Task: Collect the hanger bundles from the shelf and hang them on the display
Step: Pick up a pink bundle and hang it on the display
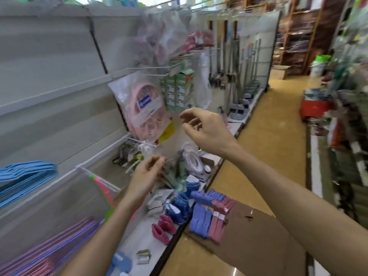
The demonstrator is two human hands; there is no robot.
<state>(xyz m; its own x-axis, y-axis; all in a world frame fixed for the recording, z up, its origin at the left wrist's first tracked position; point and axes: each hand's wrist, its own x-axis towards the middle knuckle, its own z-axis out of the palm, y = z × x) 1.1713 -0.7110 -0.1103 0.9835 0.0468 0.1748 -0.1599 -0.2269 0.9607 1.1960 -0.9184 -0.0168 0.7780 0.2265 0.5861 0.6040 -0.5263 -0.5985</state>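
Down on the cardboard sheet (258, 236) at the aisle floor lie the hanger bundles (207, 214), blue-violet ones beside pink ones, packed side by side just off the shelf edge (175, 236). They sit below and a little right of both hands, under my right forearm. Their long axis runs from near me away up the aisle, and the end that looks hooked points away toward the shoes (179, 204); blur keeps me from being sure. My right hand (203, 128) hangs in the air, fingers loosely curved and apart, gripping nothing. My left hand (147, 174) is lower, by the shelf, fingertips pinched together on what looks like a thin wire peg (169, 159), though I cannot tell for certain. By my judgement the left hand is nearer the bundles. More hangers, blue (25, 176) and purple (59, 248), already hang on the display at left.
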